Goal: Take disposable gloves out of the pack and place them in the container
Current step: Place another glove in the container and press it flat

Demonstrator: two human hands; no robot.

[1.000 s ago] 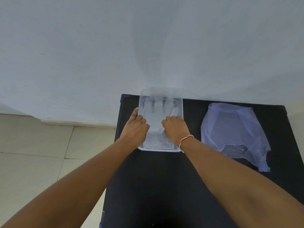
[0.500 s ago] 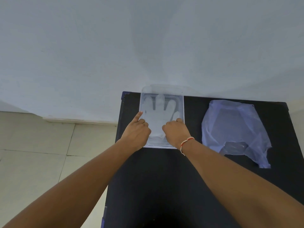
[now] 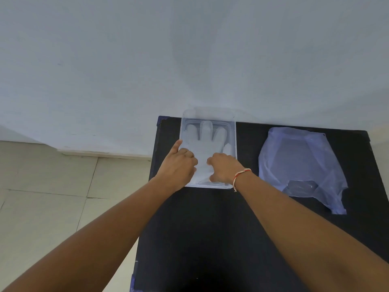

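A clear rectangular plastic container (image 3: 234,131) stands at the far left of the black table (image 3: 210,239). Inside it a translucent disposable glove (image 3: 205,144) lies flat, fingers pointing away from me. My left hand (image 3: 179,166) rests on the container's left side, index finger stretched along the rim, other fingers curled on the glove's cuff part. My right hand (image 3: 224,170) presses down on the glove's lower right part, fingers bent. The bluish plastic glove pack (image 3: 301,161) lies flat to the right, apart from both hands.
A white wall rises right behind the table's far edge. Beige floor tiles (image 3: 52,197) lie to the left, beyond the table's left edge. A thread bracelet (image 3: 240,175) circles my right wrist.
Both hands slid a little toward me along the glove, uncovering more of its palm and fingers. The view shifted slightly.
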